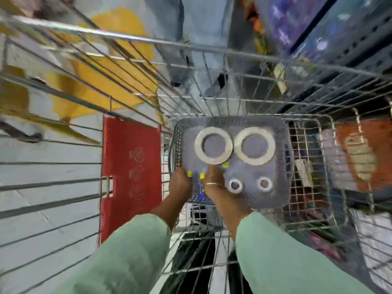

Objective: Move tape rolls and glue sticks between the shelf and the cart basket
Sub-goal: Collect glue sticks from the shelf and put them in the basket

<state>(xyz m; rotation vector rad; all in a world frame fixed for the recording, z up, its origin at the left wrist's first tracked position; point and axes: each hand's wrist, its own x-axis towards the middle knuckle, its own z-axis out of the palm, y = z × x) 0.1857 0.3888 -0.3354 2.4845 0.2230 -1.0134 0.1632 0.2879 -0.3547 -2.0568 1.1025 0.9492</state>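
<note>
Fingers [212,172] of our right hand [214,179] curl down over the glue sticks [202,177], and those of our left hand [179,183] do the same just beside; blur keeps us from telling whether either hand has closed on a stick or only rests on them. We see three yellow caps [225,164] poking out around the knuckles, with blue bodies partly hidden between the wrists.

We judge the sticks light, rigid and smooth (plastic tubes of this kind roll and slip readily), so they are best taken across the barrel near the middle, several gathered side by side, rather than by the caps, which could pull off.

Just beyond the hands lie two large tape rolls [213,145], flat and touching each other, and two small tape rolls [235,185] near our right wrist, apart from one another. We judge these light and stiff; a finger through the core or a pinch across the ring should hold them.

All of it sits in a grey plastic basket [284,134] on the floor of the wire cart [212,47]. A red flap [131,155] stands to the left, and blurred shelf goods [358,149] show to the right.
</note>
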